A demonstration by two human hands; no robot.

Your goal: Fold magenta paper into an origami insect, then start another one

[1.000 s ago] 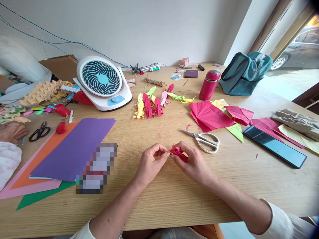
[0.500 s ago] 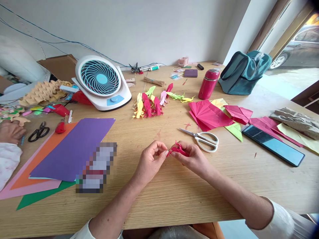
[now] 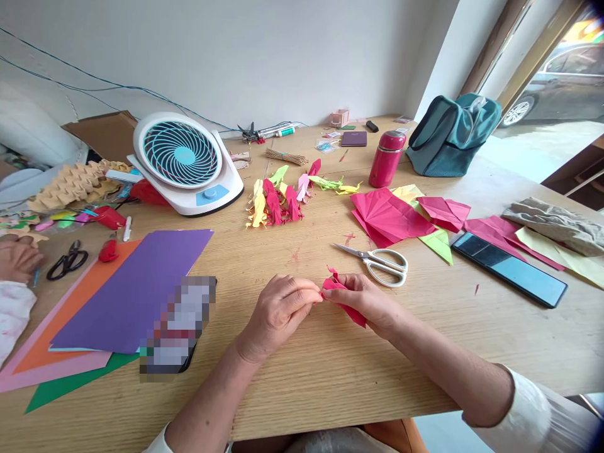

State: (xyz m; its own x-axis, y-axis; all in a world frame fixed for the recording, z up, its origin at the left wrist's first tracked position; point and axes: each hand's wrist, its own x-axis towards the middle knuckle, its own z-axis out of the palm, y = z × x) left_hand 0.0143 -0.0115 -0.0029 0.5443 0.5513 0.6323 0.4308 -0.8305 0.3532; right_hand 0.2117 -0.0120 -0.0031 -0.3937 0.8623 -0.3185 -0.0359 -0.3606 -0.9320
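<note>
A folded red paper figure (image 3: 350, 311) is held between my two hands above the front of the table. My right hand (image 3: 370, 301) grips its body between thumb and fingers. My left hand (image 3: 285, 307) pinches a thin end of it at the left; the fingertips there are partly hidden. Just behind my right hand lie white-handled scissors (image 3: 384, 264), blades pointing left. Farther back stands a group of finished-looking folded paper figures (image 3: 274, 200) in red, yellow, pink and green. Creased red paper sheets (image 3: 389, 217) lie to the right of them.
At left are a purple paper sheet (image 3: 136, 286) over other coloured sheets, a blurred phone (image 3: 179, 327), black scissors (image 3: 68, 259) and another person's hand (image 3: 19, 258). A white fan (image 3: 189, 163) stands behind. At right are a red flask (image 3: 387, 158), a phone (image 3: 509, 269) and a teal bag (image 3: 453, 138).
My left hand has turned over, its back now facing up with fingers curled. The red paper figure has swung so its body hangs lower right. The view has shifted slightly.
</note>
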